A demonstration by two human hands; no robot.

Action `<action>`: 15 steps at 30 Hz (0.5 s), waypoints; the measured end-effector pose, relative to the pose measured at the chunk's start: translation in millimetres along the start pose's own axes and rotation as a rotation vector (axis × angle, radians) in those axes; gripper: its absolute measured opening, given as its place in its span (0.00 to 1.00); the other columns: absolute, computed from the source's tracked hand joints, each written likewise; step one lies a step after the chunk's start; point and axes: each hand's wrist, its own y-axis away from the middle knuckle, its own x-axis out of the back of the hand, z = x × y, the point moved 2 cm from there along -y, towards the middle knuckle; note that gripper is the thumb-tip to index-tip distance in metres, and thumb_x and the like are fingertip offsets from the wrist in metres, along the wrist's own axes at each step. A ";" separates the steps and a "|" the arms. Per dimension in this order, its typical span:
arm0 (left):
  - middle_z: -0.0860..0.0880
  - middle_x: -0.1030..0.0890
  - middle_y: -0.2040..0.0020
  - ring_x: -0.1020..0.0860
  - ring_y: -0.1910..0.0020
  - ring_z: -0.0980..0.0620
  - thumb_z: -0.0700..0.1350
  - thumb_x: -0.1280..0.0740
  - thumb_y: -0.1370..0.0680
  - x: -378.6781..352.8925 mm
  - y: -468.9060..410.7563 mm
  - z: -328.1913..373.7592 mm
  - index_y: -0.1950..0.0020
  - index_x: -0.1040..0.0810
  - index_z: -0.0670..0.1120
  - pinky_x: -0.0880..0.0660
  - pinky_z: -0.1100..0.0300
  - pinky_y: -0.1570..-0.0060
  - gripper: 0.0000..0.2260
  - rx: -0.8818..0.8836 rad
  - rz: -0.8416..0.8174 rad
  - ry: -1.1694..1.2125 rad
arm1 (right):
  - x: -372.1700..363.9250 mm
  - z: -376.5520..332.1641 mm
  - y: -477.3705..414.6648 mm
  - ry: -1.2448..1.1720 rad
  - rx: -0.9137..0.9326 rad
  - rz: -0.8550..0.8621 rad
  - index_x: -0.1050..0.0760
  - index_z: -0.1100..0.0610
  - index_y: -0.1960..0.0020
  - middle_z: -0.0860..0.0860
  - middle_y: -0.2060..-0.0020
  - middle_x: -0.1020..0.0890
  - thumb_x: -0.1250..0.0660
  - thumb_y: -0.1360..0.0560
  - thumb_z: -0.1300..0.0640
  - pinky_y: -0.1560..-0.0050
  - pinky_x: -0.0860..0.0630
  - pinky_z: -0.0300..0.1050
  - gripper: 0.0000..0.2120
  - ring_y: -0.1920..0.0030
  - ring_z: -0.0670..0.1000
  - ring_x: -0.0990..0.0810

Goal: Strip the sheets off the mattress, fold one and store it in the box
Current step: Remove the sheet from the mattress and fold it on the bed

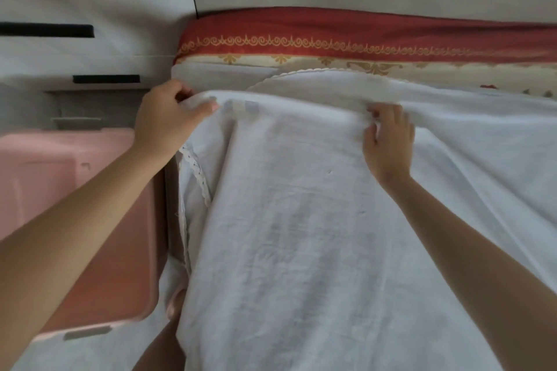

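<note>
While the left hand (168, 117) pinches the white sheet (301, 220) at its raised fold, just right of the pink box (75, 190), the right hand (388, 141) seems to clutch it only with curled fingertips; that side could slip, skewing the fold.

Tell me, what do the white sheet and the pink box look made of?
The white sheet: thin woven cloth, probably cotton, matte, creased, with a lace edge. The pink box: likely moulded plastic, smooth with a slight sheen and rounded corners.
</note>
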 end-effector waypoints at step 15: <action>0.45 0.29 0.65 0.34 0.70 0.61 0.42 0.37 0.22 27.0 -6.9 22.7 0.58 0.24 0.33 0.41 0.63 0.68 0.12 -0.089 0.289 0.088 | 65.2 38.8 -32.3 0.089 -0.210 0.082 0.27 0.65 0.56 0.61 0.58 0.21 0.46 0.21 0.62 0.48 0.34 0.52 0.11 0.55 0.62 0.26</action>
